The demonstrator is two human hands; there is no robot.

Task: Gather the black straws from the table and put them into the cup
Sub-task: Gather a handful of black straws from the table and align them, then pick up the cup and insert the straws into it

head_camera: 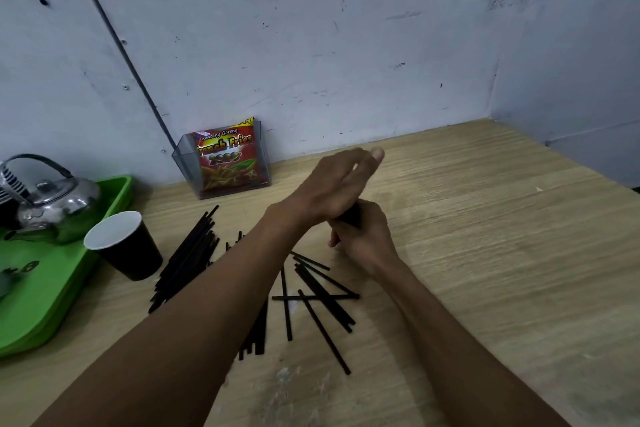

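Note:
Several black straws lie scattered on the wooden table [485, 253]: a long bundle [188, 258] beside the cup and a crossed heap [322, 295] under my forearms. The black paper cup [124, 246], white inside, stands tilted at the left, holding nothing that I can see. My right hand [363, 236] grips an upright bunch of black straws [350, 215]; only their dark top shows. My left hand [339, 180] lies flat over the top of that bunch, fingers straight, a little blurred.
A green tray [45, 295] with a metal kettle [52, 201] sits at the left edge. A clear holder with a red French Fries snack bag [227, 159] leans against the blue-grey wall. The table's right part is bare wood.

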